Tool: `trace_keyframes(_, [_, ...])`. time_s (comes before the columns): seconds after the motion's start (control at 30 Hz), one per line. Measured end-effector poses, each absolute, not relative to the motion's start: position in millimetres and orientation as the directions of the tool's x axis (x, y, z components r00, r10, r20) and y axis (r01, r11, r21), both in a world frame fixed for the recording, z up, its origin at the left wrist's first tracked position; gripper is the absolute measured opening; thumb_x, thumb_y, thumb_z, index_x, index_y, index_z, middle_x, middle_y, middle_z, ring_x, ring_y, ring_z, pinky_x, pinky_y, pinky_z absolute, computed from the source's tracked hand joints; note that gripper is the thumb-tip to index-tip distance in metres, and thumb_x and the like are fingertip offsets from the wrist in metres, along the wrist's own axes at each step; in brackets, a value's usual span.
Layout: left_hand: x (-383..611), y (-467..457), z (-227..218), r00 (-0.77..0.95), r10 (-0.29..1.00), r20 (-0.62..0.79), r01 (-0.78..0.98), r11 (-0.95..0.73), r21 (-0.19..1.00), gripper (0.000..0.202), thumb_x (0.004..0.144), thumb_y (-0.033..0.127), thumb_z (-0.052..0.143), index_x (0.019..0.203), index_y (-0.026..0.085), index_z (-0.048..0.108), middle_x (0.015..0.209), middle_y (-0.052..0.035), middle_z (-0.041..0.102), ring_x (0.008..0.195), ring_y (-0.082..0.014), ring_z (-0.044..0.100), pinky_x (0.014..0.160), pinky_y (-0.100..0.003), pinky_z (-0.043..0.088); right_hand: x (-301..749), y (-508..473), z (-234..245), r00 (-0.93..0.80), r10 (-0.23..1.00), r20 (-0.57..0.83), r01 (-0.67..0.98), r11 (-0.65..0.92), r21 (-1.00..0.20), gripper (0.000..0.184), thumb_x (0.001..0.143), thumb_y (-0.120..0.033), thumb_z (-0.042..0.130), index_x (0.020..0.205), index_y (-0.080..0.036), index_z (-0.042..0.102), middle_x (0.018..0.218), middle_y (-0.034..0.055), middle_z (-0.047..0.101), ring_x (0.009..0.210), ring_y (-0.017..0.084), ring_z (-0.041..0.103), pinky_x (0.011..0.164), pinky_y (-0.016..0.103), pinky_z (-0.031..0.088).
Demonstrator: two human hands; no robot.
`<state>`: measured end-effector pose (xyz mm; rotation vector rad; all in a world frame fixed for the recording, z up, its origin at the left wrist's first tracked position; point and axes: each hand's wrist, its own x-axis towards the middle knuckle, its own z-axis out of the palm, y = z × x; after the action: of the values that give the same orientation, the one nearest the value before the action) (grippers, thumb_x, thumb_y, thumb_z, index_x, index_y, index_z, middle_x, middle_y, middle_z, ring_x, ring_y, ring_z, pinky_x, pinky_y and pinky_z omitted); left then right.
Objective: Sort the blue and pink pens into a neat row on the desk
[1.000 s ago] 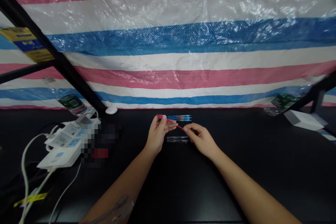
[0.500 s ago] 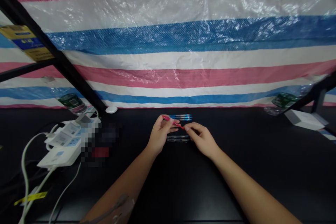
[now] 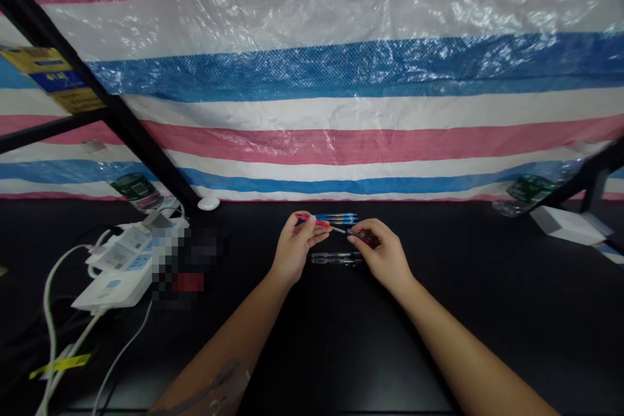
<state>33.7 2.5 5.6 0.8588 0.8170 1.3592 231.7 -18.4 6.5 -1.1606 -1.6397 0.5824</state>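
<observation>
Fingers pinch narrow: left hand holds pink pen, right hand a dark pen piece, ends meeting near the table's far edge, between blue pens and clear pens.

a makeshift workspace: black desk, striped tarpaulin wall, power strips.

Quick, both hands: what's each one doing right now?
Left hand: closed, holding a pink pen.
Right hand: closed, holding a dark pen part.
</observation>
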Motion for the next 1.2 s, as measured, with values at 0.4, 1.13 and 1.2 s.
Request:
trace_keyframes(0.4, [36.5, -1.4, 5.0, 0.086, 0.996, 0.008, -0.47, 0.034, 0.882, 0.034, 0.086, 0.044, 0.075, 0.099, 0.02, 0.055, 0.093, -0.0075, 0.077, 0.088, -0.0215, 0.076, 0.091, -0.042, 0.058, 224.6, -22.8, 7.1, -0.076, 0.895, 0.44, 0.383, 0.434, -0.816, 0.012, 0.091, -0.033, 0.07, 0.096, -0.023, 0.069, 0.094, 0.0067, 0.066, 0.08, 0.021, 0.062, 0.071, 0.034, 0.05])
trace_keyframes(1.13, [41.2, -5.6, -1.5, 0.204, 0.978, 0.031, -0.415, 0.058, 0.908, 0.025, 0.078, 0.032, 0.083, 0.098, 0.016, 0.077, 0.093, -0.0073, 0.076, 0.092, -0.0204, 0.07, 0.092, -0.037, 0.055, 214.6, -29.1, 10.7, -0.122, 0.98, 0.159, 0.083, 0.169, -0.982, 0.037, 0.082, -0.055, 0.075, 0.091, -0.021, 0.063, 0.078, 0.0012, 0.064, 0.07, 0.017, 0.059, 0.064, 0.028, 0.046])
trace_keyframes(1.2, [41.0, -5.4, -1.7, 0.212, 0.977, 0.033, -0.395, 0.055, 0.917, 0.025, 0.078, 0.032, 0.083, 0.097, 0.017, 0.077, 0.093, -0.0075, 0.076, 0.09, -0.02, 0.07, 0.09, -0.036, 0.054, 215.7, -29.3, 10.8, -0.151, 0.981, 0.12, 0.114, 0.138, -0.984, 0.039, 0.088, -0.058, 0.067, 0.084, -0.02, 0.064, 0.071, 0.0006, 0.062, 0.061, 0.015, 0.054, 0.057, 0.027, 0.042])
